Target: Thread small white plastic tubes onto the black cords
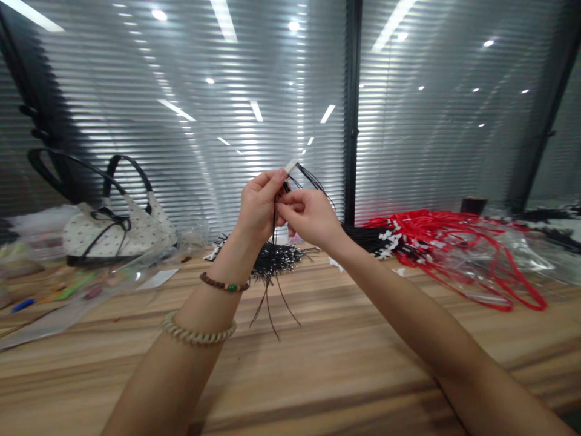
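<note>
My left hand is raised over the table, its thumb and fingers pinched on a small white tag with thin black cords coming off it. Beside it, my right hand is closed, thumb against forefinger, at the same cords. What lies between the fingertips is partly hidden. Loose cord ends hang down below both hands. Behind them on the table lies a bundle of black cords with shiny tips.
Red lanyards and clear plastic bags heap up at the right, next to black cords with white pieces. A spotted handbag stands at the left, near a blue pen. Glass with blinds rises behind the wooden table.
</note>
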{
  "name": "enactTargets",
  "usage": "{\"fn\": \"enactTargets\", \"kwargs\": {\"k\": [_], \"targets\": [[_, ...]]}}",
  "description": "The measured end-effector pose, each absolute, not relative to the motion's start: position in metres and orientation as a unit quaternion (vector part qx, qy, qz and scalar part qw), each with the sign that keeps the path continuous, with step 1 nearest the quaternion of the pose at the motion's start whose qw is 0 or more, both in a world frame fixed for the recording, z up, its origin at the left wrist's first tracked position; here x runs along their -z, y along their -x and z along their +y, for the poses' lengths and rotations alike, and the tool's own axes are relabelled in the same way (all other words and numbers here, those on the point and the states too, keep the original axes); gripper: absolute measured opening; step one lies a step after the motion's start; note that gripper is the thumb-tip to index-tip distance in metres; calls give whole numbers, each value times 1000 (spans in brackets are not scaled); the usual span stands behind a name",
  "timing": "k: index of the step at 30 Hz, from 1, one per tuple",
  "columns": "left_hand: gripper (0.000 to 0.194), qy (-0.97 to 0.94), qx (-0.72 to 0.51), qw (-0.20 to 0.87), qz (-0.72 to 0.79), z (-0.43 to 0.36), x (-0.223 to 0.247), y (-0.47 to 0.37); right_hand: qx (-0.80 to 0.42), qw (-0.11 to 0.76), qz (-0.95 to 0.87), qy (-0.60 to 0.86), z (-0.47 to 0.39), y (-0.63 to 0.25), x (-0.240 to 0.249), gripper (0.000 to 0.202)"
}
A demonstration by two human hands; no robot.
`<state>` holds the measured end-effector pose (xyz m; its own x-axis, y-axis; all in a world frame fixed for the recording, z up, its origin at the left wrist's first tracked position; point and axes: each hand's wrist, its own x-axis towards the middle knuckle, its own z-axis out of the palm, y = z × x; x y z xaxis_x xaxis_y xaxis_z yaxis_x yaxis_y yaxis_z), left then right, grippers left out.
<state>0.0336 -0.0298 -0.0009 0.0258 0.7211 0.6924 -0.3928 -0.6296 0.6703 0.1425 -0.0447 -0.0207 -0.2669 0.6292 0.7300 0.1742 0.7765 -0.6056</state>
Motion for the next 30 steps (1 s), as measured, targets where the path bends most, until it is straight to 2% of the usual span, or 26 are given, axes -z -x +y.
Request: {"fn": "enactTargets", "kwargs": {"k": [10, 15, 22, 30], "targets": [[24, -586, -690, 405, 126, -28, 1, -35, -143, 549, -771, 290, -47, -143, 20, 18], [24, -576, -697, 409, 124, -26, -3, -31, -152, 545, -777, 276, -49, -142, 21, 27], [27, -562, -698, 432, 103, -26, -1, -39, -1, 572, -764, 298, -53, -146, 21, 32], [27, -540, -728, 408, 114, -31, 3, -50, -78, 614, -734, 279, -38, -143, 24, 37]]}}
